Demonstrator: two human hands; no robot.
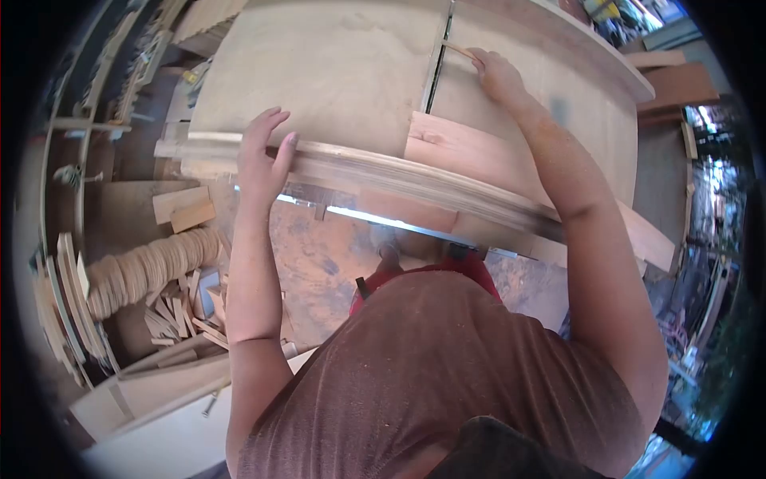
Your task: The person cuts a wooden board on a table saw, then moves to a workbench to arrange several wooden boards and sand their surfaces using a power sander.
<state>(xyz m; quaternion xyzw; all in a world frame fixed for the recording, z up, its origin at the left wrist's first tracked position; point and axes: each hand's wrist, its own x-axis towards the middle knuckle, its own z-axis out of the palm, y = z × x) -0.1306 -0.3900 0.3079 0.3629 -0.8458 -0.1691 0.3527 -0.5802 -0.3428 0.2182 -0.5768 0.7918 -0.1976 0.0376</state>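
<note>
My right hand (pixel 496 76) pinches a thin wooden stick (pixel 458 49), whose far end reaches the dark slot (pixel 436 76) in a large plywood panel (pixel 319 68). My left hand (pixel 266 152) rests at the panel's near edge, over a long stack of wooden strips (pixel 359 164). Its fingers are stretched out and the thumb stands apart. A short flat board (pixel 467 148) lies on the panel at the near end of the slot, below my right hand.
A row of curved wooden pieces (pixel 152 267) and loose offcuts (pixel 179 315) lie at the lower left. Shelving (pixel 80 128) stands on the left. A metal rail (pixel 383 219) runs under the near edge. Brown boards (pixel 678 88) are at the far right.
</note>
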